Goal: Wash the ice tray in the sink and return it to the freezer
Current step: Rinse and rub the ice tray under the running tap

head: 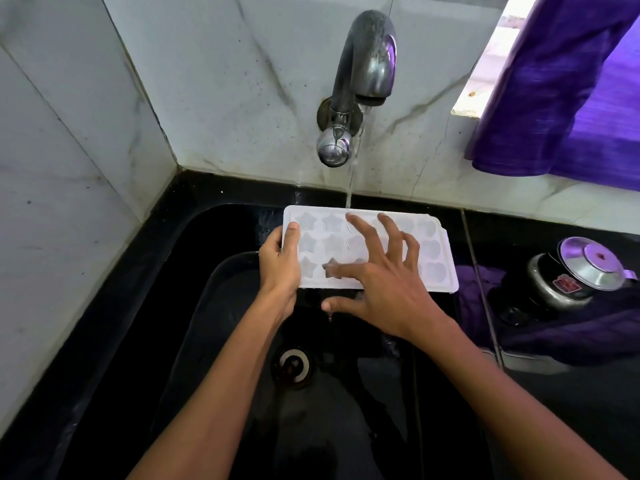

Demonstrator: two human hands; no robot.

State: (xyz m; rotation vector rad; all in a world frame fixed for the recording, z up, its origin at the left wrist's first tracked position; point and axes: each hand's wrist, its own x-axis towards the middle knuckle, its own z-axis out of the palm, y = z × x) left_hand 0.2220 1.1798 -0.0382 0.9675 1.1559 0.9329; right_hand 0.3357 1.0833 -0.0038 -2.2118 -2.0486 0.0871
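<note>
left hand (279, 263) grips the white ice tray (429, 252) over a black sink (194, 306); right hand (382, 277) spread flat on it, under running tap (369, 60) water.

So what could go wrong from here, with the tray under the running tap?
1. Only the left hand grips the ice tray, at one end; wet plastic could slip into the sink.
2. The right hand rubs with spread fingers, not gripping, so pressing could tip the tray.
3. Water from the tap may splash toward the pressure cooker.
</note>
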